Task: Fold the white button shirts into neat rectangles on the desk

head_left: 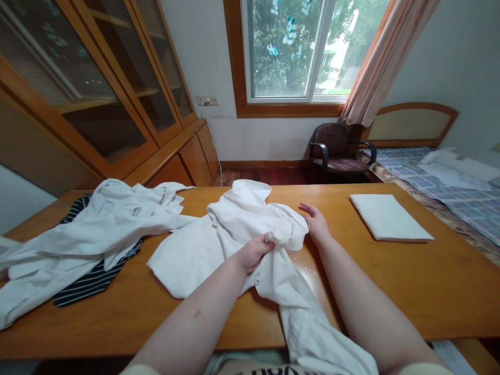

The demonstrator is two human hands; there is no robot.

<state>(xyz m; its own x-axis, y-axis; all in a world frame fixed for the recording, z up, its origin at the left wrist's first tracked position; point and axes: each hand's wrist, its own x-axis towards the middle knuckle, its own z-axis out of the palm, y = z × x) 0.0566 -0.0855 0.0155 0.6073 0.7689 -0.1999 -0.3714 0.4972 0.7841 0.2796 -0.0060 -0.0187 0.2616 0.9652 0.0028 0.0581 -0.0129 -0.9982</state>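
A white shirt lies bunched across the middle of the wooden table, with one sleeve hanging over the front edge toward my body. My left hand pinches the cloth near the shirt's middle, its fingers closed on a gathered fold. Just right of the shirt, my right hand has its fingers stretched out and apart. Its palm side is at the edge of a raised puff of cloth; whether it touches the fabric I cannot tell.
More white garments lie heaped at the left, over a black striped cloth. A folded white piece rests at the right on the table. Beyond stand a chair, a bed and a glass-door cabinet.
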